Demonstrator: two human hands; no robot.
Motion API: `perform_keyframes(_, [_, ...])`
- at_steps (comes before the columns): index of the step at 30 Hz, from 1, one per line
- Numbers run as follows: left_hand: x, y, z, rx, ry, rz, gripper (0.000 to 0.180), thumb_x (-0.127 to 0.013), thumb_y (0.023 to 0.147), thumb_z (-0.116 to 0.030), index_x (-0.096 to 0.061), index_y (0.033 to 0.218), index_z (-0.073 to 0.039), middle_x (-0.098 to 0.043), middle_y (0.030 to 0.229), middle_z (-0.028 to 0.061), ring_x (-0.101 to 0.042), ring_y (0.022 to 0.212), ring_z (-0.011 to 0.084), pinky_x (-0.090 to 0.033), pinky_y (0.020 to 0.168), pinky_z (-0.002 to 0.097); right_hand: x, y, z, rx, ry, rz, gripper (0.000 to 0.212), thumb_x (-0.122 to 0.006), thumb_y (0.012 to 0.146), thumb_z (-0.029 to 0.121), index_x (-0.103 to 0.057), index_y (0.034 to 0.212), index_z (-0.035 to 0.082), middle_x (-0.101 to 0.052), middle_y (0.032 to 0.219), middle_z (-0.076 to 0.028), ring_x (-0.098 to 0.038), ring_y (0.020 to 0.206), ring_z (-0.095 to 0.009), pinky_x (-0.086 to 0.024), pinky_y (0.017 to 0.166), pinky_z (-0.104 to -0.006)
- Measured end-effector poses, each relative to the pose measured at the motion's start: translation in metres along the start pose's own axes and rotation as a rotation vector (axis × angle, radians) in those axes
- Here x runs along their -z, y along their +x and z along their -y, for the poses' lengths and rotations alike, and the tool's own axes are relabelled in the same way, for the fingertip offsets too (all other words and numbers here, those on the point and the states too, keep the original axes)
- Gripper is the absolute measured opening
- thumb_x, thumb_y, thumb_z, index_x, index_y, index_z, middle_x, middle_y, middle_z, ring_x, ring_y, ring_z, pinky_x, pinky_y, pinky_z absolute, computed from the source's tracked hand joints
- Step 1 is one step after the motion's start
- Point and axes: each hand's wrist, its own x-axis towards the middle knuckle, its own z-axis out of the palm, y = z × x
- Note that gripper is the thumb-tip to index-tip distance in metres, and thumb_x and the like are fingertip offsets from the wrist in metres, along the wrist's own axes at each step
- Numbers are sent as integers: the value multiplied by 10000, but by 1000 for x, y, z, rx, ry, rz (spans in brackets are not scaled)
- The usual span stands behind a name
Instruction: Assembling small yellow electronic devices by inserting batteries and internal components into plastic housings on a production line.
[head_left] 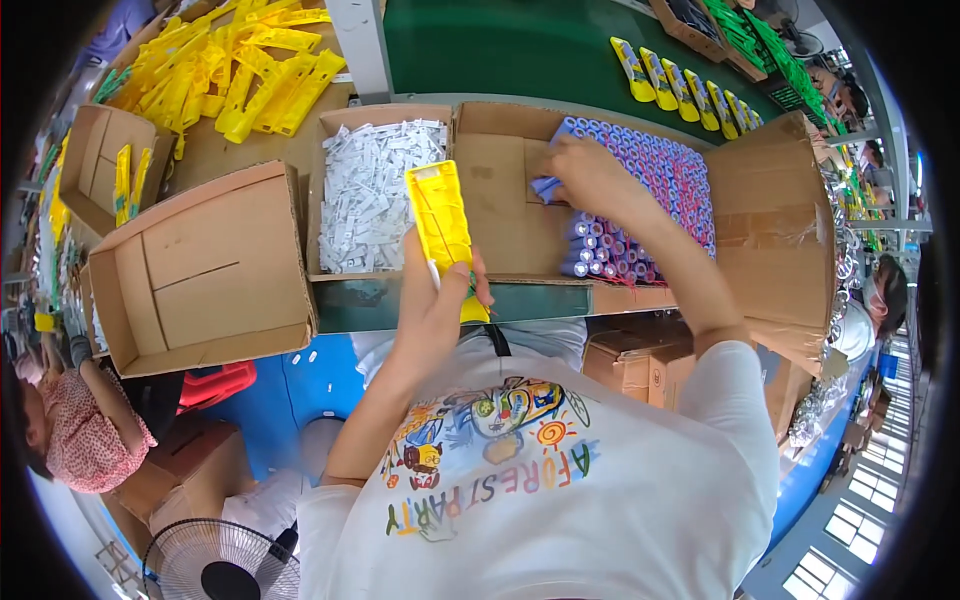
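My left hand (432, 295) is closed round a long yellow plastic casing (440, 220), held upright with its ribbed, hollow inside showing. Something green shows by its lower end. My right hand (588, 175) reaches into a cardboard box (490, 225) filled on its right side with rows of purple cylindrical batteries (650, 165), some with red wires. Its fingers are pinched on a purple battery (545, 188) at the left edge of the rows. Just left of that box, a second box holds a heap of small white plastic pieces (375, 200).
Yellow casings (265, 75) lie piled at the far left. A cardboard box (205, 270) leans tilted at the bench's left, near a smaller box (105, 170). Several finished-looking yellow pieces (675, 85) stand in a row on the green conveyor (490, 50). Other people work at both sides.
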Motion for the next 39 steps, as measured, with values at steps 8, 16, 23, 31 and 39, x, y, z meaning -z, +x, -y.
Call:
perform_keyframes(8, [-5,-12,5,72,14,60,302,-392,921,-28,-336,1218,-24,-567,991,119,-628,740,175,-524,641,293,36,8,31,89,175,-183,194,-680,767,86,-647,956,58,-648,913,-76,-642,868,-233,-529,704,-336])
perform_keyframes(16, [-7,-14,12,-52,132,46,372,-394,903,15,-261,1244,-49,-499,940,81,-559,679,126,-492,597,280,32,-14,105,-239,1209,34,138,-625,900,152,-535,938,54,-636,845,-23,-605,727,-64,-488,566,-205])
perform_keyframes(23, [0,-16,7,-107,206,18,402,-429,902,11,-246,1256,-49,-505,964,93,-561,676,126,-494,582,271,36,11,113,-415,1185,346,246,-692,872,209,-509,797,63,-628,745,-21,-581,651,-49,-458,530,-190])
perform_keyframes(31, [44,-26,-13,-73,-340,-354,349,-454,875,-29,-319,1193,-80,-516,978,104,-565,698,198,-524,647,358,-10,121,96,239,876,67,178,-718,800,151,-584,847,44,-617,748,-28,-622,727,-131,-494,629,-297])
perform_keyframes(39, [37,-35,-10,-32,-370,-336,350,-462,864,-35,-316,1178,-83,-522,985,108,-572,705,194,-532,631,373,-20,133,97,195,179,163,175,-655,712,58,-655,886,42,-667,870,-114,-643,813,-255,-514,694,-380])
